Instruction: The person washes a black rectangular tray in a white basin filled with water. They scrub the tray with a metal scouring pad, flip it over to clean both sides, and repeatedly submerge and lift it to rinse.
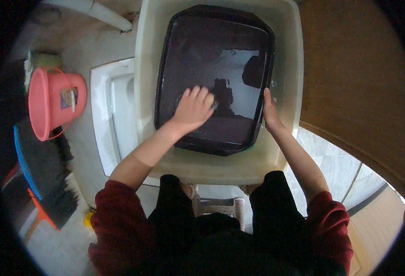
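Note:
A large dark tray [195,45] with angled corners lies inside a pale plastic tub [219,174]. Its wet surface mirrors a bright patch and a dark silhouette. My left hand [194,107] presses palm down on the lower middle of the tray, slightly blurred. Under its fingers shows the edge of what looks like a scouring pad [215,103], mostly covered by the hand. At the tray's right rim, my right hand [271,112] has its thumb up along the edge; its other fingers are hidden behind the rim.
Left of the tub is a white squat toilet [114,114]. Farther left, a pink bucket [59,101] lies tipped beside a dark-bristled broom [45,169]. A white pipe [102,15] runs at the upper left. A brown wooden panel [354,79] borders the right. A small stool [219,205] shows between my knees.

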### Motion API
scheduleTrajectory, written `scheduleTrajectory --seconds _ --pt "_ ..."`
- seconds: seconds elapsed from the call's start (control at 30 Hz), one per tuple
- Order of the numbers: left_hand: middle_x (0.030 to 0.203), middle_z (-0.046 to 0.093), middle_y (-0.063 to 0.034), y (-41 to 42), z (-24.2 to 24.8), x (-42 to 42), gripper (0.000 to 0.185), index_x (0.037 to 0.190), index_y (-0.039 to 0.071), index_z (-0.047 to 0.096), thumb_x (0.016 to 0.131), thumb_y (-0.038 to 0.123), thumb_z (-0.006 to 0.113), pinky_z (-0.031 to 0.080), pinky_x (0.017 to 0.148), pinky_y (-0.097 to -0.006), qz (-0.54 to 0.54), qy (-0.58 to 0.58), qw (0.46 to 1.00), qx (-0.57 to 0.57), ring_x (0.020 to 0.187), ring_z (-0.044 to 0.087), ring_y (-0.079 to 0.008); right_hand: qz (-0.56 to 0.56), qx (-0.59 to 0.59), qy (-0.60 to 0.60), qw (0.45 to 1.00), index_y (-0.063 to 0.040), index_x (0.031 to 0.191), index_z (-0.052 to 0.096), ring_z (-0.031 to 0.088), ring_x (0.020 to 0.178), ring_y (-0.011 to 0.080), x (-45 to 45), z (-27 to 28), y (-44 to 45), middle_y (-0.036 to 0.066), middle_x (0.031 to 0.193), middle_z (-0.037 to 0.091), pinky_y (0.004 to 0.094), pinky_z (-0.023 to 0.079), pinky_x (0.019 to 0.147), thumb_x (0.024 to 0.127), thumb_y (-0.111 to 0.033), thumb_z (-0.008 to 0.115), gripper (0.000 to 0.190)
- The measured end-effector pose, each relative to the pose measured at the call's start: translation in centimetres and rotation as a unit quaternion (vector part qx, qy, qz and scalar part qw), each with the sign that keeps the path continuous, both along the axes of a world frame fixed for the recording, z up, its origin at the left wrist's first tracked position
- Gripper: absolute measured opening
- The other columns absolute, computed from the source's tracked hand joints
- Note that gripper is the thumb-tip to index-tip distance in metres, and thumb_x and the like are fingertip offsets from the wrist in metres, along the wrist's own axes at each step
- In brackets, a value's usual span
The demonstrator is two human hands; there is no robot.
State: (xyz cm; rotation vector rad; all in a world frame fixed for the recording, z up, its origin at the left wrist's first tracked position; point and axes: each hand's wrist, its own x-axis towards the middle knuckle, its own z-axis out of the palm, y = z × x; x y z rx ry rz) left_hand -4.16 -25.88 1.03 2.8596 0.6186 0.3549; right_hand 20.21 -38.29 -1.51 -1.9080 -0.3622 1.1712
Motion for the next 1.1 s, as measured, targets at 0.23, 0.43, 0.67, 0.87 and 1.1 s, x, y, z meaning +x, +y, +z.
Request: scheduleTrajectory --seconds 0.23,0.43,0.67,0.87,1.1 --pt "0.095 0.051 -0.0154 13.6 -0.3 4.5 0.029 0.094 0.003 0.05 0.081 0.021 0.068 0.047 0.071 -0.0451 0.222 -0.091 0.971 0.014 0.091 0.054 -0.0348 0.009 0.021 -0.032 0.999 0.007 0.131 0.048 0.049 0.119 0.0246 0.4 -1.2 -0.1 0.017 0.13 0.054 0.0321 0.033 0.104 0.096 -0.06 0.038 0.076" --pt "0.095 0.05 -0.019 8.0 -0.5 1.4 0.029 0.094 0.0 0.05 0.082 0.019 0.068 0.045 0.079 -0.0478 0.22 -0.083 0.972 -0.003 0.093 0.052 -0.0383 0.014 0.048 -0.008 0.999 0.006 0.13 0.05 0.048 0.12 0.0244 0.5 -1.4 -0.4 0.017 0.13 0.054 0.0325 0.032 0.104 0.096 -0.06 0.038 0.076" --pt "0.099 0.05 -0.0185 -2.8 1.6 -6.7 0.029 0.094 0.001 0.053 0.076 0.014 0.071 0.041 0.078 -0.0443 0.089 0.049 0.99 -0.1 0.091 0.049 -0.0359 0.03 -0.027 -0.088 0.995 0.007 0.127 0.053 0.051 0.119 0.0296 0.7 -2.1 -0.3 0.022 0.127 0.056 0.0332 0.035 0.102 0.093 -0.065 0.038 0.081" --pt "0.1 0.05 -0.0197 2.3 0.2 -3.2 0.027 0.096 0.0 0.052 0.079 0.014 0.068 0.043 0.079 -0.0461 0.155 -0.017 0.987 -0.04 0.093 0.05 -0.0373 0.006 -0.028 -0.032 0.999 0.006 0.129 0.051 0.049 0.119 0.026 0.9 -2.2 -0.2 0.018 0.13 0.054 0.0323 0.033 0.104 0.096 -0.06 0.036 0.076" --pt "0.106 0.053 -0.0201 17.5 -1.4 7.6 0.03 0.104 0.002 0.052 0.085 0.022 0.063 0.046 0.081 -0.0483 0.301 -0.087 0.948 0.06 0.097 0.052 -0.0387 0.016 0.03 -0.004 0.999 0.005 0.134 0.046 0.044 0.125 0.0227 -0.1 0.4 0.3 0.014 0.136 0.049 0.0315 0.029 0.107 0.098 -0.057 0.034 0.073"
